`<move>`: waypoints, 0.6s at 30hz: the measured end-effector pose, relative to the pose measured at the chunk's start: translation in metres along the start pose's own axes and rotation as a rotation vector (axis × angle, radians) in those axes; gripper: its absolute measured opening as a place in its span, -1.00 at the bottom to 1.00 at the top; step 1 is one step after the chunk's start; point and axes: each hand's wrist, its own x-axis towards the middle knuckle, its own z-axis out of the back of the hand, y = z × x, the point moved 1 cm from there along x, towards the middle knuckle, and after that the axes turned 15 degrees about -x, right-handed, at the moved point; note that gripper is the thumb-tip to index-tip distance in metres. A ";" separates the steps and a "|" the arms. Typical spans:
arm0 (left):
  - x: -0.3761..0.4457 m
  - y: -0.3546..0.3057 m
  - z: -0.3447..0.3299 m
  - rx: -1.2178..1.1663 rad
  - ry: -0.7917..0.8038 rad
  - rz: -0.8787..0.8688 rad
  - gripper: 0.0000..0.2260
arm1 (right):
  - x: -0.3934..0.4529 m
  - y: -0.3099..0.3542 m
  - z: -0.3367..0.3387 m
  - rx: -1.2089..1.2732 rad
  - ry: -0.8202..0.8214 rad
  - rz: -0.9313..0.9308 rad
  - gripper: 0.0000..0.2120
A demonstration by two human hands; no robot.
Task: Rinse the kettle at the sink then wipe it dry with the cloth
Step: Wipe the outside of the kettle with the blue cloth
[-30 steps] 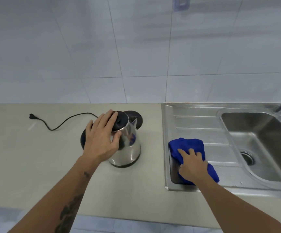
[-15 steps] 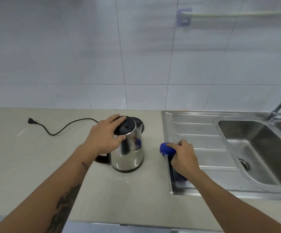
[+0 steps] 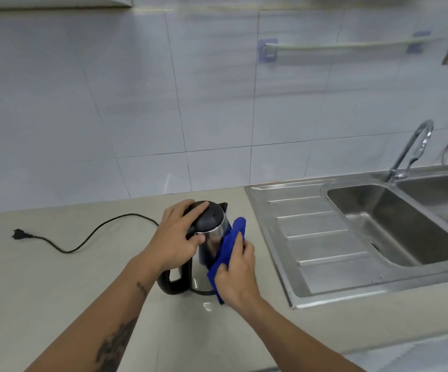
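Wiping stage, by the look of it: best done with the cloth (image 3: 226, 247) kept flat and pressed firmly against the steel, swept from the top rim down to the base, then worked round the body bit by bit, with extra care at the spout and the foot where drops tend to gather. Worth steadying from above throughout, so nothing tips or slides on the counter (image 3: 56, 285). Left hand (image 3: 175, 241) spread and curled over the black lid, thumb against the side, holding down the kettle (image 3: 208, 238), which stands upright directly beneath that palm. Right hand (image 3: 237, 276) closed around the blue cloth, fingers pressed together, pushing it onto the near right flank, just left of the knuckles. Handle below the left wrist. Sink (image 3: 338, 237) well off to the right of the right hand.
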 end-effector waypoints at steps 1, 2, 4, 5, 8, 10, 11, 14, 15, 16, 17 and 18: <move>-0.001 0.001 -0.002 0.008 0.000 -0.015 -0.37 | 0.000 -0.003 -0.001 0.019 0.027 -0.041 -0.26; -0.002 0.002 -0.003 0.013 -0.006 -0.021 -0.38 | 0.002 -0.005 -0.001 0.041 0.045 -0.072 -0.30; -0.002 0.004 -0.004 -0.005 -0.040 -0.028 -0.44 | 0.005 -0.003 0.003 0.075 0.049 -0.105 -0.44; -0.001 0.004 -0.004 -0.026 -0.062 -0.033 -0.48 | 0.007 -0.002 0.004 0.082 0.025 -0.103 -0.48; 0.000 0.003 -0.004 -0.097 -0.122 -0.038 -0.58 | 0.011 0.006 0.013 0.067 -0.062 -0.007 -0.30; 0.000 0.003 -0.005 -0.125 -0.155 -0.041 -0.60 | 0.011 0.012 0.015 -0.005 -0.042 0.067 -0.18; 0.000 0.003 -0.005 -0.136 -0.167 -0.042 -0.60 | 0.011 0.014 0.014 -0.041 -0.028 0.069 -0.17; 0.001 0.003 -0.005 -0.159 -0.185 -0.036 -0.61 | 0.018 0.008 0.006 -0.033 -0.028 0.002 -0.20; 0.001 0.003 -0.004 -0.156 -0.189 -0.037 -0.61 | 0.020 0.003 0.003 -0.008 0.010 -0.045 -0.24; 0.001 0.004 -0.004 -0.147 -0.190 -0.040 -0.61 | 0.024 -0.004 0.001 0.029 0.074 -0.102 -0.30; 0.000 0.004 -0.005 -0.138 -0.190 -0.044 -0.60 | 0.025 -0.009 0.000 0.071 0.149 -0.153 -0.38; -0.001 0.004 -0.005 -0.130 -0.187 -0.045 -0.60 | 0.025 -0.013 -0.001 0.103 0.216 -0.197 -0.45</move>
